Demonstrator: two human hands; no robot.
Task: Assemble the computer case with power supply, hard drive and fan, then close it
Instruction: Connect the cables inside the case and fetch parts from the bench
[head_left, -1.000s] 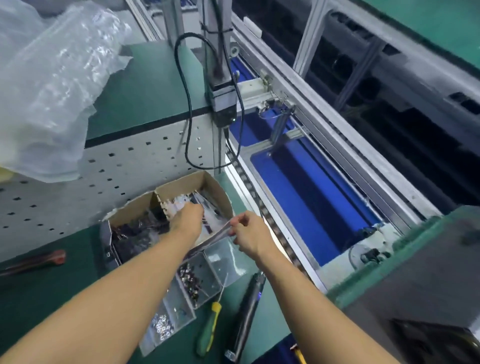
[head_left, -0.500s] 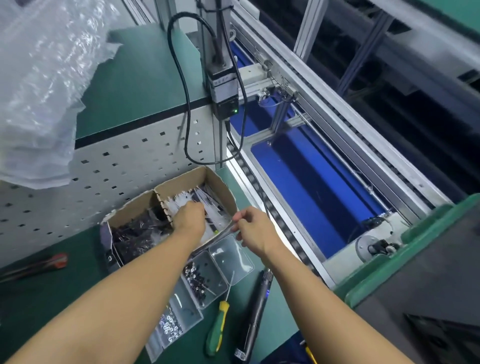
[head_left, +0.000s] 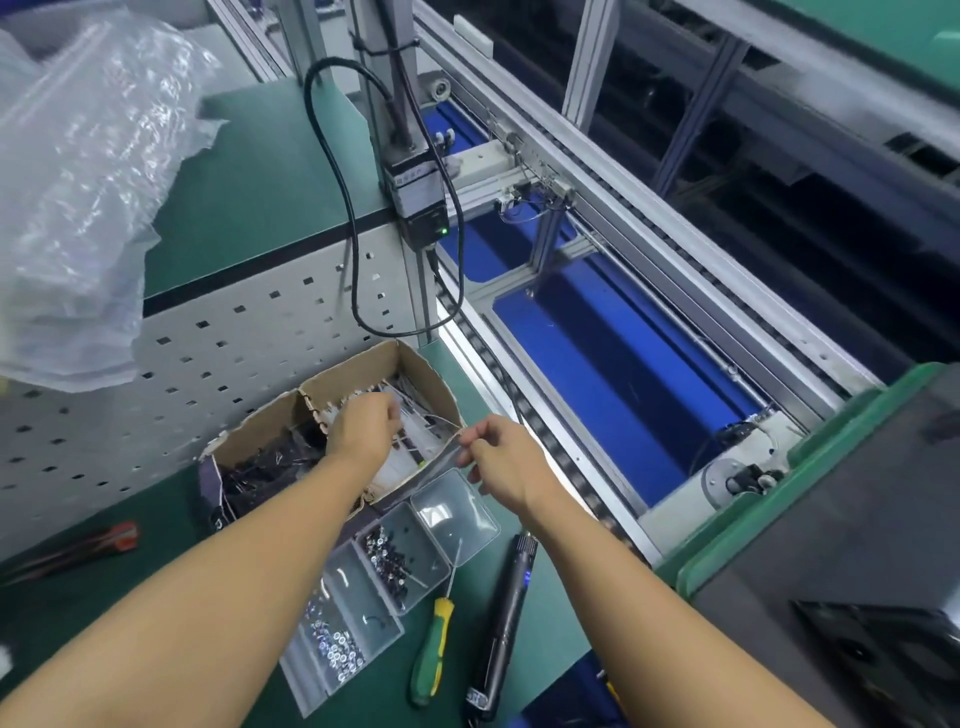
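Note:
A torn cardboard box (head_left: 415, 371) with two compartments stands on the green bench; the left one holds dark parts, the right one white cable ties. My left hand (head_left: 363, 428) reaches into the right compartment, fingers closed among the ties. My right hand (head_left: 501, 460) pinches the edge of a thin clear plastic bag (head_left: 441, 453) that stretches back to the box. The black computer case (head_left: 862, 597) shows at the lower right edge, mostly cut off.
Clear plastic screw trays (head_left: 384, 577) lie before the box. A green-yellow screwdriver (head_left: 434, 642) and a black electric screwdriver (head_left: 501, 623) lie beside them. A red-handled tool (head_left: 93, 545) lies at left. Bubble wrap (head_left: 83, 182) sits on the shelf. The conveyor (head_left: 613, 353) runs on the right.
My right hand has pulled the clear bag's edge a little to the right, away from the box. My left hand has dug slightly deeper into the cable ties. The camera has shifted.

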